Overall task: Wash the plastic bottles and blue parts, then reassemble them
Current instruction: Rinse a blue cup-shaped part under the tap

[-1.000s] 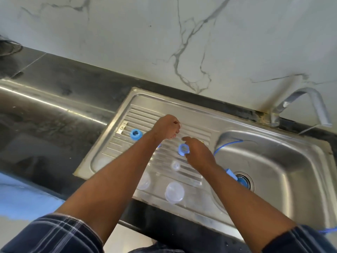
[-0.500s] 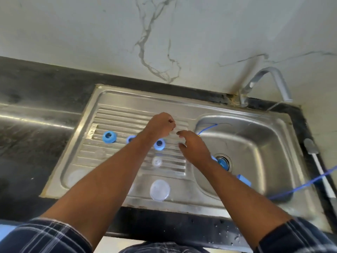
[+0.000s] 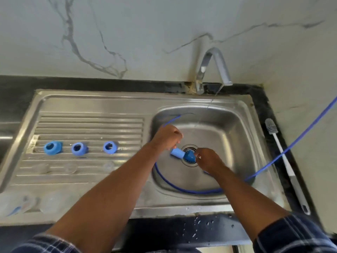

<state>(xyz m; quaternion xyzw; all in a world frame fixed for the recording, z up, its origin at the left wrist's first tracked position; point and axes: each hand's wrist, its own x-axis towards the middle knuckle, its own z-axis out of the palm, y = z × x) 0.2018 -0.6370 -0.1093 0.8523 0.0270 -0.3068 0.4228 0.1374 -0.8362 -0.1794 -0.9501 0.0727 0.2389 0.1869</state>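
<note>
both forearms reach down into the basin (image 3: 237, 128) and meet over the drain (image 3: 190, 148). the left hand (image 3: 166, 136) is curled, knuckles up, gripping the pale end of a blue part (image 3: 177, 153). the right hand (image 3: 207, 159), fingers bent, pinches the part's darker end. the part lies tilted just above the drain. a blue hose (image 3: 182, 189) loops round the basin floor beneath the wrists. three blue rings (image 3: 79, 148) sit in a row on the drainboard (image 3: 91, 125), with blurred clear bottles (image 3: 71, 168) nearer the front edge. the tap (image 3: 213, 66) runs thinly. a brush (image 3: 279, 148) lies on the counter (image 3: 269, 106) at right.
</note>
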